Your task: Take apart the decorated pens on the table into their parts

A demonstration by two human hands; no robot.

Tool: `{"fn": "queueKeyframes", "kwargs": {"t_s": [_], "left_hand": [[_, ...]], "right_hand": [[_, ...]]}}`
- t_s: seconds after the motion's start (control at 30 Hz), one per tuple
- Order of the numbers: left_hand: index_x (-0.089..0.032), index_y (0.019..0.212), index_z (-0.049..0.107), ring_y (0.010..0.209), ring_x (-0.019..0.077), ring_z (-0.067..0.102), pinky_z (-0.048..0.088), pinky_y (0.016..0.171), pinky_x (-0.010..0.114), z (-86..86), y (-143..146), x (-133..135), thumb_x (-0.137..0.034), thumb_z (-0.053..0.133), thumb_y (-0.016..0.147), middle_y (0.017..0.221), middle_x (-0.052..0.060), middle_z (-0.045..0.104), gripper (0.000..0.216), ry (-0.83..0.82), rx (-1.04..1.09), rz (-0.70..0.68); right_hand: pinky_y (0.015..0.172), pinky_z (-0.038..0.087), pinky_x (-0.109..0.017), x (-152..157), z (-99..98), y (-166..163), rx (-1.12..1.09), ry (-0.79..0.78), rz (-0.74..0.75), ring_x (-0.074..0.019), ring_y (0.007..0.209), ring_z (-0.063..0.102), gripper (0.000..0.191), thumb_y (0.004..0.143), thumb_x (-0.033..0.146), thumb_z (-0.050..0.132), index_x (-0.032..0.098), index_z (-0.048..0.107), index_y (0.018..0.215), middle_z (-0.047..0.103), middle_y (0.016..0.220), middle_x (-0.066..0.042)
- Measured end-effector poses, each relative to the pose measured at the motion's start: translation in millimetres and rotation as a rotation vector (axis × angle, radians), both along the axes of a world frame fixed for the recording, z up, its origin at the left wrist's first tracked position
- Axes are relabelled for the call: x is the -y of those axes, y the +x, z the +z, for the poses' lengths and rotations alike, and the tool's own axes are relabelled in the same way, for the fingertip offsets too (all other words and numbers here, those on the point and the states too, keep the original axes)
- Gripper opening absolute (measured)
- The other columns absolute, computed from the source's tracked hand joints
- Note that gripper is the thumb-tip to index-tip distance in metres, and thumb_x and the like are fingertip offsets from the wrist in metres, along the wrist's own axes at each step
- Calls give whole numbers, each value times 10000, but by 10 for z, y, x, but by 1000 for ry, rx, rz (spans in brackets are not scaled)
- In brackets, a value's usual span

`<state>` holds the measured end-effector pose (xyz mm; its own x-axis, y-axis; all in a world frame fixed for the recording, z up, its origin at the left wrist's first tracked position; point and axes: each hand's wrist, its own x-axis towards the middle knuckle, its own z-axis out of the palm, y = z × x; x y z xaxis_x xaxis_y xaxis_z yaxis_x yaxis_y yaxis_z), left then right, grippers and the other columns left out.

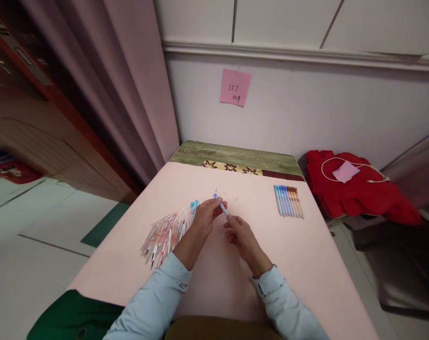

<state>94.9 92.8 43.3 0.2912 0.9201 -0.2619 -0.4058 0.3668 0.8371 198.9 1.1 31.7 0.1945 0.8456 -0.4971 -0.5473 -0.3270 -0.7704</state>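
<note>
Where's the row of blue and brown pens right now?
In the head view, the row of pens lies on the right side of the pink tabletop, beyond the right hand and left of the red cloth.

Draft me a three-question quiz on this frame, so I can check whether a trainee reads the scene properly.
1. True or false: the neat row of pens lies on the right side of the pink tabletop.
2. Fill in: the left hand and the right hand both hold one ____.
3. Multiple choice: where is the loose pile of slim parts?
A. To the left of the right hand
B. On top of the red cloth
C. Underneath the neat row of pens

Key:
1. True
2. Blue pen
3. A
</note>
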Motion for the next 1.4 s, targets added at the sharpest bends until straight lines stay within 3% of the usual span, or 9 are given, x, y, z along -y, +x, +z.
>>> {"fn": "queueKeyframes", "kwargs": {"t_s": [0.1, 0.23, 0.33, 0.5, 0.7, 0.87, 1.03, 1.17, 1.4], "left_hand": [[-116, 748, 708, 786, 198, 679, 516, 840, 359, 2, 1, 14, -344, 821, 663, 807, 107, 720, 268, -5, -21, -15], [-132, 720, 671, 679, 164, 651, 510, 747, 325, -16, 30, 22, -365, 852, 610, 725, 64, 694, 315, -35, -87, 110], [-146, 668, 619, 557, 116, 581, 478, 649, 285, -21, 66, 2, -406, 870, 586, 625, 10, 636, 370, -36, -140, 134], [-130, 812, 681, 689, 179, 660, 500, 636, 303, -15, 90, -1, -539, 781, 696, 856, 119, 728, 436, -145, -115, -69], [-98, 973, 732, 814, 205, 689, 538, 748, 324, -74, 70, 81, -303, 797, 741, 1015, 184, 734, 317, -123, 1, -217], [-99, 1004, 743, 931, 234, 696, 532, 847, 335, -48, 57, 92, -280, 760, 774, 1034, 187, 740, 294, -167, 78, -327], [-102, 885, 737, 620, 172, 661, 540, 664, 307, -35, 93, 128, -305, 767, 738, 795, 119, 744, 252, -169, 106, -289], [-122, 787, 719, 420, 169, 556, 482, 497, 314, -26, 163, 191, -411, 736, 739, 497, 35, 604, 294, -66, 44, -286], [-136, 612, 671, 469, 140, 550, 461, 527, 290, -43, 238, 248, -336, 758, 689, 548, 44, 623, 232, 29, -58, -71]], "right_hand": [[423, 262, -221, -1, -16, -8, -33, -35, 69, -69, 435, 399, 578, 798, 697, 588, 128, 683, 830, 537, 577, 11], [486, 332, -211, -1, -45, -31, 88, 72, -43, -71, 516, 463, 414, 632, 486, 837, 150, 665, 803, 584, 634, 21], [494, 346, -218, -15, -71, -20, 133, 99, -69, -81, 528, 478, 399, 616, 456, 847, 166, 638, 793, 588, 639, 31], [457, 305, -230, -77, -134, 79, 151, 163, -12, -82, 475, 450, 448, 752, 598, 699, 155, 636, 763, 571, 605, 18], [410, 215, -247, -77, -97, 152, 170, 182, 101, -77, 408, 340, 531, 788, 688, 617, 183, 570, 633, 478, 484, 36], [387, 126, -220, -31, -70, 239, -64, 127, 247, -48, 385, 239, 489, 788, 633, 663, 185, 534, 640, 415, 471, 68], [371, 217, -189, -68, -173, 265, -223, 149, 220, -49, 376, 302, 435, 773, 592, 699, 165, 613, 766, 455, 481, 66], [411, 319, -202, -92, -199, 221, -113, 186, 193, -70, 408, 439, 502, 754, 649, 692, 152, 620, 760, 571, 542, 10], [418, 286, -240, -29, -171, 195, 363, 254, 104, -88, 387, 406, 525, 835, 672, 556, 172, 616, 684, 512, 475, 29]]}}
